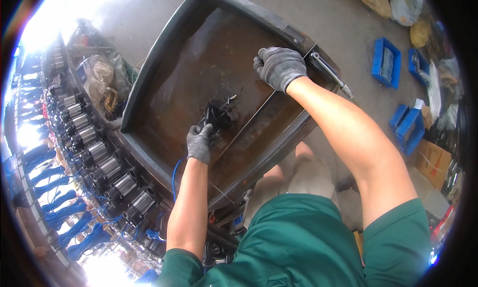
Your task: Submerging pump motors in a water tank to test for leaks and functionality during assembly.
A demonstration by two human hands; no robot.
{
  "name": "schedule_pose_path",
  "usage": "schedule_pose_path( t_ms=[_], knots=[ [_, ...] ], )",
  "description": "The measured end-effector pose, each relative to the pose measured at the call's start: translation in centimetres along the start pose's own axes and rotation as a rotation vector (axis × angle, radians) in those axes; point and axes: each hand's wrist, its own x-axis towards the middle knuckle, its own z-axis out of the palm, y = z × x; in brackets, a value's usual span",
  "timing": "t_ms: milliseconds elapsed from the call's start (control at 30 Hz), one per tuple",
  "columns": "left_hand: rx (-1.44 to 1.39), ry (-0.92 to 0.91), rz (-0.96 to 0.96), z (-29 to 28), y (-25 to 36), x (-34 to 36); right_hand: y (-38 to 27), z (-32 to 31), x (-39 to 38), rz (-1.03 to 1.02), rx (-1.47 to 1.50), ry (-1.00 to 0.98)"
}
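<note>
My left hand (199, 143), in a grey knit glove, grips a dark, partly submerged part (217, 113) with thumb and fingers. Murky brown liquid hides much of its shape, and small ripples and light bits show beside it. The liquid fills a wide metal tank (149, 83) with a thick grey rim. Over the tank's right side, my right hand (281, 68) is closed into a fist in a matching glove; what it holds, if anything, is hidden. Just right of that fist, a shiny metal rod with a round head (331, 73) lies at the rim.
Several motor bodies (109, 166) with black ends and silver middles line the left side, beside bundled blue cables (64, 212). Blue crates (386, 63) and a cardboard box (432, 162) are on the right floor. Plastic bags (102, 75) sit left of the tank.
</note>
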Motion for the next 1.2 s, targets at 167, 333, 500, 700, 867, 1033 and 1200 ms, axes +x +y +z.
schedule_pose_path(
  t_ms=[167,333,500,700,867,1033,1200],
  knots=[
    [-0.027,0.013,0.007,-0.6,-0.6,-0.6,0.1,-0.1,0.0,-0.002,0.014,-0.008],
    [0.0,0.024,0.022,-1.2,-1.1,-0.4,0.1,0.0,0.0,-0.015,0.019,0.0],
    [0.022,0.034,0.056,-1.4,-1.4,-0.4,0.2,0.3,0.0,-0.015,0.013,0.028],
    [0.004,0.04,0.048,-1.6,-1.4,-1.0,0.2,0.3,0.0,-0.019,0.01,0.015],
    [0.0,0.062,0.066,-1.5,-1.5,-1.0,0.1,0.2,0.0,-0.005,-0.002,0.019],
    [0.007,0.078,0.092,-1.3,-1.6,-1.0,0.1,0.2,0.0,-0.017,-0.006,0.024],
    [0.037,0.101,0.101,-1.1,-1.7,-1.1,0.1,0.3,0.1,-0.014,-0.012,0.034]
  ],
)
